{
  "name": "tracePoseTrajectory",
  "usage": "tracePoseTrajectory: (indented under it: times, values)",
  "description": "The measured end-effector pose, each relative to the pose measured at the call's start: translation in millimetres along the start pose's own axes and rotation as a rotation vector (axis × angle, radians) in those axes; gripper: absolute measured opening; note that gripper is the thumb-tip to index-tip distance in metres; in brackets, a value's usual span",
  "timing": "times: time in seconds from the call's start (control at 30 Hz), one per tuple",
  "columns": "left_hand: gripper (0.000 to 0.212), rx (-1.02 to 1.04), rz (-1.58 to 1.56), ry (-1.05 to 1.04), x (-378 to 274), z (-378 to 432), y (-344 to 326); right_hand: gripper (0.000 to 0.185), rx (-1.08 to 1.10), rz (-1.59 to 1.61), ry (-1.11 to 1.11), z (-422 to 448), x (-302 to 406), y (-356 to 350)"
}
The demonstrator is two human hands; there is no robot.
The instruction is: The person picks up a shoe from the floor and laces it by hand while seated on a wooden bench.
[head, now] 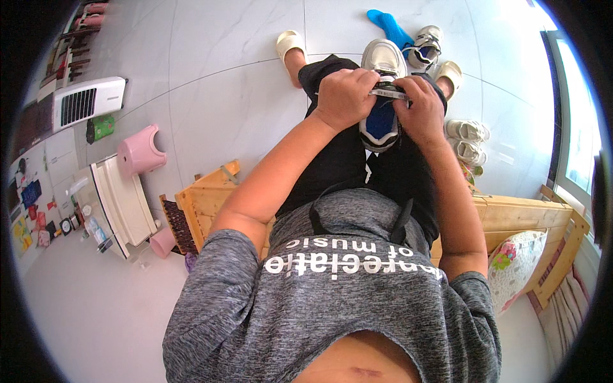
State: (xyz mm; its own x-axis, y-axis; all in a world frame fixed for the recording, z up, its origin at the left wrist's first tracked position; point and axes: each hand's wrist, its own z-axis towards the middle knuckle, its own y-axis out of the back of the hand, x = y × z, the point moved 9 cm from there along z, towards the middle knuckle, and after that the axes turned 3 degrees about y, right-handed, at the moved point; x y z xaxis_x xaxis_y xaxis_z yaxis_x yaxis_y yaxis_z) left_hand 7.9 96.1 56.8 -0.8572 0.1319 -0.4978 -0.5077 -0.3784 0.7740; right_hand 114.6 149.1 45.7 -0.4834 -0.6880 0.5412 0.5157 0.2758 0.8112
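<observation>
A light grey sneaker (383, 60) with a dark blue insole lies above my lap, its toe pointing away from me. At its left side my left hand (346, 98) pinches the end of the shoe's tongue, a pale band bearing writing, between thumb and fingers. My right hand (421, 109) grips the other end of that tongue (390, 93) from the right. Dark laces show just beyond my fingers. On the floor past my knees, a second matching sneaker (425, 48) lies beside a bright blue sock or cloth (392, 29), which touches it.
My feet wear cream slippers (289, 42). White shoes (468, 140) stand on the tiles at the right. I sit on a wooden bench (519, 213) with a floral cushion (517, 263). Leftward are a pink stool (140, 151), a green packet (101, 128) and a white appliance (90, 101).
</observation>
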Motion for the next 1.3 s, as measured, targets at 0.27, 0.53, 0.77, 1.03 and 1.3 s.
tracePoseTrajectory:
  times: [0.27, 0.53, 0.77, 1.03, 1.3]
  values:
    - [0.017, 0.426, -0.761, 0.517, 60, 10, -51, 0.025, 0.455, 0.675, -0.240, 20, -50, -24]
    - [0.020, 0.640, -1.128, 0.764, 72, 8, -84, 0.048, 0.028, -0.094, -0.526, -13, -24, -20]
    - [0.020, 0.635, -1.097, 0.685, 60, 10, -78, 0.038, -0.078, -0.025, -0.467, -15, -38, -22]
    - [0.020, 0.330, -0.854, 0.600, 58, 6, -61, 0.037, -0.182, -0.165, -0.287, 2, -11, -9]
    - [0.018, 0.224, -0.130, 0.177, 22, 11, -13, 0.017, 0.060, -0.250, -0.177, -3, 2, -12]
